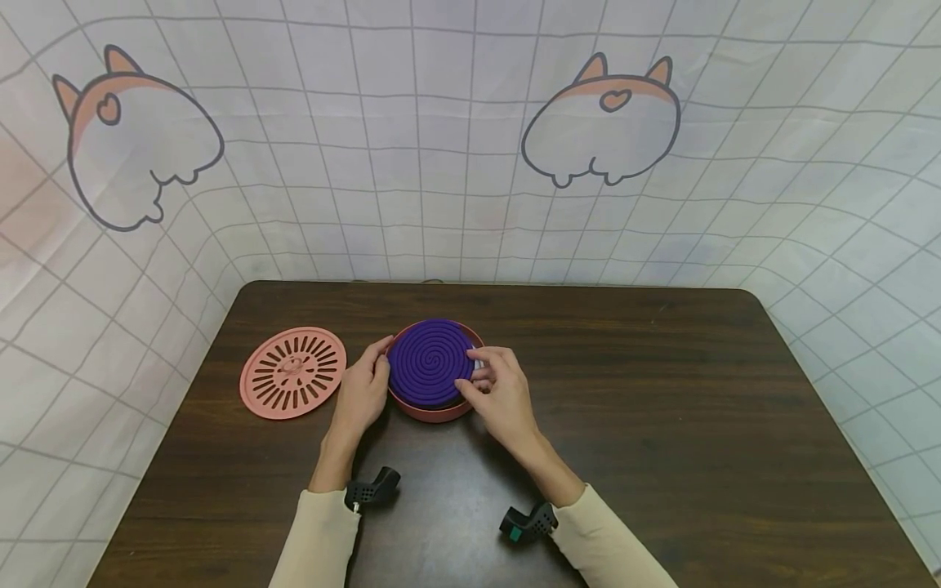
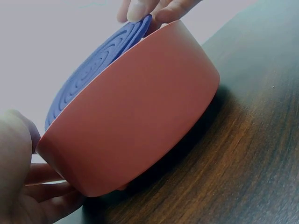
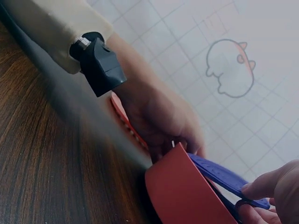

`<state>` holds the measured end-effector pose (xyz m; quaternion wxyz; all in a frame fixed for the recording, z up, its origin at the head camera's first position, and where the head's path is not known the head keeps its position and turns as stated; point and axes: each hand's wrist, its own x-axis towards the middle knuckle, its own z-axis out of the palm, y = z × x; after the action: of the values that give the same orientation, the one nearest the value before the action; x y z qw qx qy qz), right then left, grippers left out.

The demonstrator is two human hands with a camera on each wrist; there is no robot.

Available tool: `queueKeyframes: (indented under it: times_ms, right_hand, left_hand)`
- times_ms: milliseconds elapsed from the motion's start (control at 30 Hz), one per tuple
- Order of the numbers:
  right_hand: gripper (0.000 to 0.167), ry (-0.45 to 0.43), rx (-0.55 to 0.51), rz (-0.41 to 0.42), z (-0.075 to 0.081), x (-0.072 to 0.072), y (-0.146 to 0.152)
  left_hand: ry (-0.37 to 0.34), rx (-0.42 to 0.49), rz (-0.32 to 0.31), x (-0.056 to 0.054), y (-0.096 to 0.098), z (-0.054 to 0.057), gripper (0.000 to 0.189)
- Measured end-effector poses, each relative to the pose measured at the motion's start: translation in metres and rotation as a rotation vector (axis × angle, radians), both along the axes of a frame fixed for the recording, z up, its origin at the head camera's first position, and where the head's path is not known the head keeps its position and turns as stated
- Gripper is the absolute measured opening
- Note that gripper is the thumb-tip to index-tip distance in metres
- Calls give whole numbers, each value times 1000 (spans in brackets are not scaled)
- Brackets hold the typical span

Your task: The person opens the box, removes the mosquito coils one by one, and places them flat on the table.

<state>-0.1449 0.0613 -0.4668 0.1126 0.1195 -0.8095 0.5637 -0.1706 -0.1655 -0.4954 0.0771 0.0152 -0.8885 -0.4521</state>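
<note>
A purple spiral mosquito coil (image 1: 430, 363) lies over the mouth of a round reddish-pink box (image 1: 435, 416). Its right edge is lifted, and a gap shows beneath it in the right wrist view. My right hand (image 1: 507, 402) pinches that raised edge between thumb and fingers. On the opposite side, my left hand (image 1: 362, 398) grips the box, thumb near the rim (image 2: 39, 140) and fingers round the lower wall. The box wall (image 2: 135, 112) fills the middle of the left wrist view. Most of the box's inside is hidden under the coil.
A pink slotted round lid (image 1: 292, 374) lies flat on the dark wooden table (image 1: 662, 425), just left of my left hand. White gridded cloth (image 1: 353, 155) with cartoon animals rises behind the table's back edge and along both sides.
</note>
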Motion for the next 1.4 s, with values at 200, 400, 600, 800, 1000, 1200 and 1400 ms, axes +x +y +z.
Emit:
queueKeyframes:
  times_ms: [200,400,600,800,1000,1200,1400]
  right_hand:
    - [48,-76,-2,13,2,0,2]
    - [43,-120,6,37,3,0,2]
    - [37,-128,-12,40,2,0,2]
    - [30,-98,-10,28,0,-1,2]
    - [22,-90,-31,45,0,-2,3]
    - [20,-123,-67,88,0,-2,5]
    - [20,-125,-89,107,-1,-3,7]
  left_hand:
    - [1,0,-4,0,0,0,41]
    - [-1,-10,-8,1,0,1,41]
    - [1,-11,-6,1,0,0,41]
    - [7,-9,-3,1,0,-1,42]
    - [4,-6,-2,1,0,-1,41]
    - [7,-11,-2,1,1,0,41]
    - [5,-10,2,2,2,0,41]
